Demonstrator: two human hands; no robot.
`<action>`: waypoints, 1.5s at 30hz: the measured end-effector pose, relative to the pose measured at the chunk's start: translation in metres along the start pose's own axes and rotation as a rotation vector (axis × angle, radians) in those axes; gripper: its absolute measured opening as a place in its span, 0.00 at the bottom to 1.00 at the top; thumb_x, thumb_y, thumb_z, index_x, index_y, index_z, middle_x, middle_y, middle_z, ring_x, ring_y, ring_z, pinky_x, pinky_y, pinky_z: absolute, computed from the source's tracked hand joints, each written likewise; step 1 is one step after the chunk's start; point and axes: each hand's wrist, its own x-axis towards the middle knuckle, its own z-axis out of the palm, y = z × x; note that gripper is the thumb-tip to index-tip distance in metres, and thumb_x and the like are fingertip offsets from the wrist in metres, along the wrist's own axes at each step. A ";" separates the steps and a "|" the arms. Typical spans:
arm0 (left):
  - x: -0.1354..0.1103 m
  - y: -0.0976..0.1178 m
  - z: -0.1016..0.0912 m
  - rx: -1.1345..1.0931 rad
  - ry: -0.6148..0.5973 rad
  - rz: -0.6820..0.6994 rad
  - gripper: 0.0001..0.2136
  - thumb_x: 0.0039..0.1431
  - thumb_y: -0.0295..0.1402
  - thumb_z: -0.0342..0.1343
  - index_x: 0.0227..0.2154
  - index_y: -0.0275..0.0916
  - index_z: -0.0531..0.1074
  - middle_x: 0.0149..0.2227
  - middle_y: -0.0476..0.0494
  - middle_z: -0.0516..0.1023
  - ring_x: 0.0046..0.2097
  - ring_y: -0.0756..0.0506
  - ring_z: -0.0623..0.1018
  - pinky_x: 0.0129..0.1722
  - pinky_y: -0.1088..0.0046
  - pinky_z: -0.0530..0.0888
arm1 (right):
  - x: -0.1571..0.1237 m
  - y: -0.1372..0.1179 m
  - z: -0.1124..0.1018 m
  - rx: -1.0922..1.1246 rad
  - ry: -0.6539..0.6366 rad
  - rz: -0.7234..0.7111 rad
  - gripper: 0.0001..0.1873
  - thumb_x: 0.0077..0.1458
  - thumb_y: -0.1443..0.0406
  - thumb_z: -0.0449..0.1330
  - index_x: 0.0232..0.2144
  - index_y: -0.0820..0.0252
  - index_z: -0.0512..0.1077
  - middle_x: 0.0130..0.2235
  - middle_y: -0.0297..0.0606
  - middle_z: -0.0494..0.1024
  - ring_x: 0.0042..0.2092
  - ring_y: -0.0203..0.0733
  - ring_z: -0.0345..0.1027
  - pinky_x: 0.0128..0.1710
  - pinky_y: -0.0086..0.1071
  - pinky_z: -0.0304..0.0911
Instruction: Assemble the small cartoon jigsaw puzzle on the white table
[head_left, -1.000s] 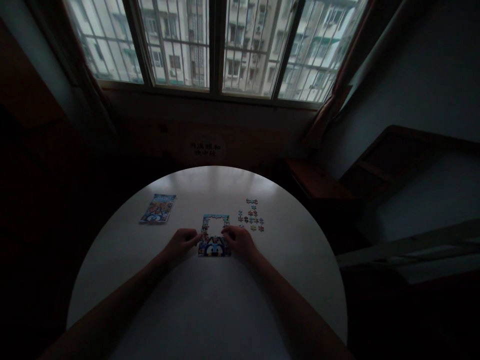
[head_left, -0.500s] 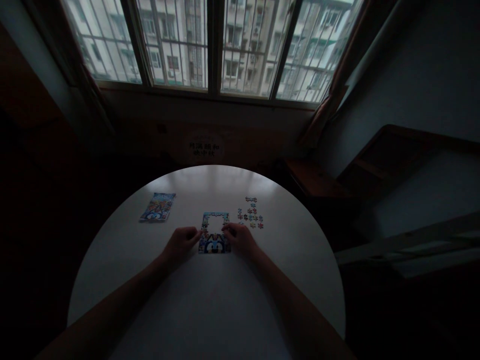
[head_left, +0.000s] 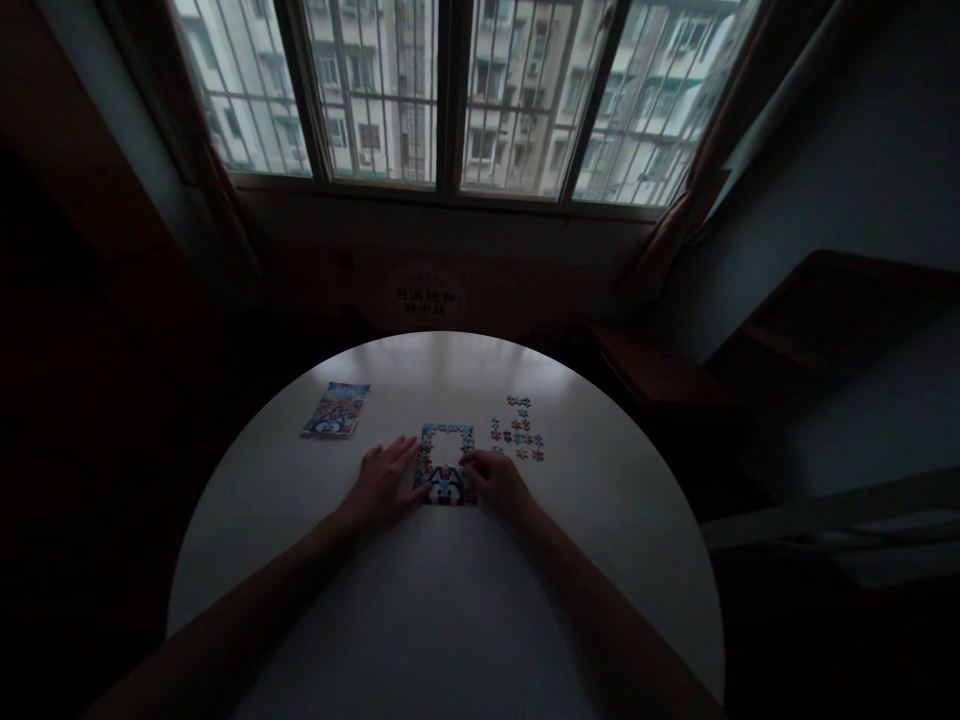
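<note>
A partly filled jigsaw puzzle (head_left: pixel 445 492) lies on the white table, with a blue cartoon face along its lower part and a white gap in its upper middle. My left hand (head_left: pixel 384 480) rests open at its left side, fingers spread, the fingertips by the left border and the thumb at the lower left. At the right inner edge of the gap, my right hand (head_left: pixel 495 478) is closed in a pinch on a small jigsaw piece, mostly hidden by the fingers. Several loose jigsaw pieces (head_left: pixel 523 424) lie just beyond the right hand.
A colourful printed packet (head_left: pixel 336 410) lies on the left of the round white table (head_left: pixel 420 600). Behind the table are a barred window (head_left: pixel 450 100) and a wall panel with writing (head_left: pixel 426 300). A brown wooden surface (head_left: pixel 652 365) stands off to the right.
My left hand has opened from a closed pose and spread along the puzzle's left side. My right hand stays pinched at the gap's right edge. The whole view has shifted slightly.
</note>
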 end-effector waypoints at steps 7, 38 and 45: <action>0.001 0.001 0.003 0.057 -0.053 -0.014 0.30 0.60 0.47 0.46 0.61 0.36 0.57 0.62 0.35 0.59 0.63 0.38 0.58 0.61 0.51 0.49 | -0.002 -0.001 0.002 0.010 0.018 0.011 0.10 0.51 0.67 0.55 0.33 0.60 0.76 0.28 0.36 0.77 0.29 0.36 0.68 0.31 0.26 0.60; 0.003 0.001 -0.003 0.053 -0.074 0.030 0.27 0.61 0.48 0.46 0.60 0.41 0.58 0.62 0.39 0.60 0.63 0.40 0.59 0.61 0.53 0.52 | -0.009 -0.007 -0.008 -0.203 0.001 0.061 0.11 0.51 0.67 0.56 0.35 0.57 0.77 0.32 0.37 0.79 0.33 0.38 0.70 0.34 0.28 0.59; 0.002 0.001 -0.003 0.061 -0.076 0.033 0.27 0.61 0.48 0.45 0.60 0.40 0.58 0.62 0.40 0.60 0.63 0.40 0.58 0.61 0.53 0.53 | -0.010 -0.009 -0.011 -0.185 -0.008 0.050 0.11 0.51 0.67 0.56 0.35 0.57 0.77 0.31 0.37 0.79 0.32 0.38 0.70 0.35 0.28 0.59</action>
